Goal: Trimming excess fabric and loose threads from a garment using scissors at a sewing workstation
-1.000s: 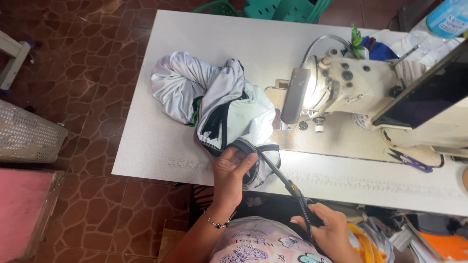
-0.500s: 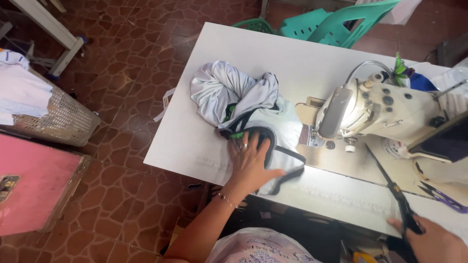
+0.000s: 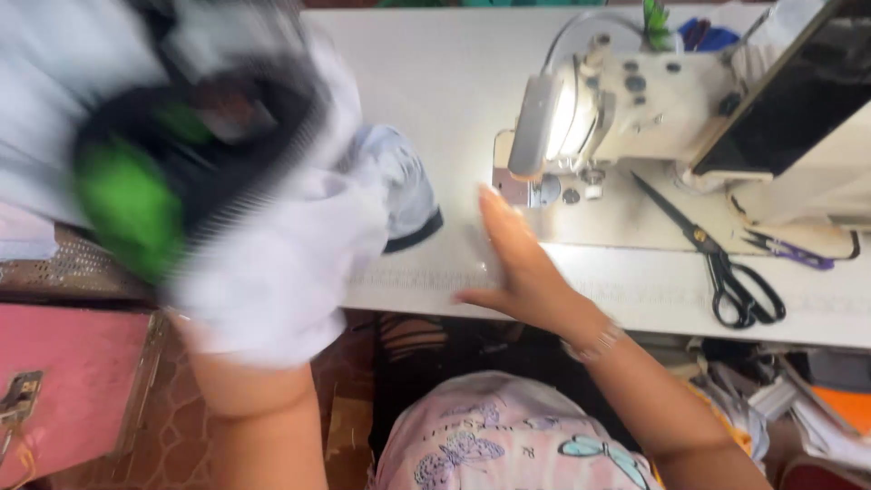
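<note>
not much of that kind here that we can pick out. the one thing we'd count is the flat dark rectangular panel with a pale cream frame (image 3: 787,100) at the top right, tilted and sitting just behind the cream sewing machine (image 3: 635,100); we read it as a screen, though its face is plain dark grey with nothing lit. we can't tell for sure whether it's a display or just a dark plate. low at the right edge, under the white table (image 3: 435,82), there's a blurry orange flat thing (image 3: 848,408) that might be a package, too unclear to call.
</note>
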